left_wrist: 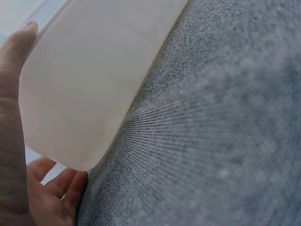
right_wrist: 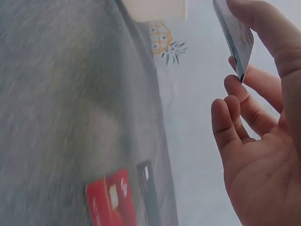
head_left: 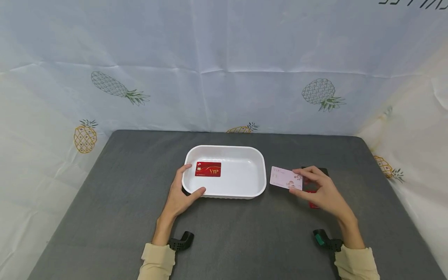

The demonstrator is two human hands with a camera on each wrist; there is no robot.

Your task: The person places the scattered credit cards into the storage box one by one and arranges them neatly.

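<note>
My right grip (head_left: 325, 192) pinches the pink card (head_left: 281, 177) by one end, raised beside the white tray (head_left: 241, 177); left grip (head_left: 178, 200) holds the tray's left end. Risk, I judge: slight edge contact lets the card pivot or slip onto the counter (head_left: 245, 241)

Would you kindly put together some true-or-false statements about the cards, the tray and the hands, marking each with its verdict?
1. A red rectangular VIP card lies inside the glossy white, rounded-rectangular tray. True.
2. The left hand grips the tray at its left end. True.
3. The left hand also holds the pale pink rectangular card. False: the right hand pinches it.
4. The pale pink card lies flat inside the tray. False: it is held to the right of the tray.
5. Another red card lies on the dark grey tabletop. True.
</note>
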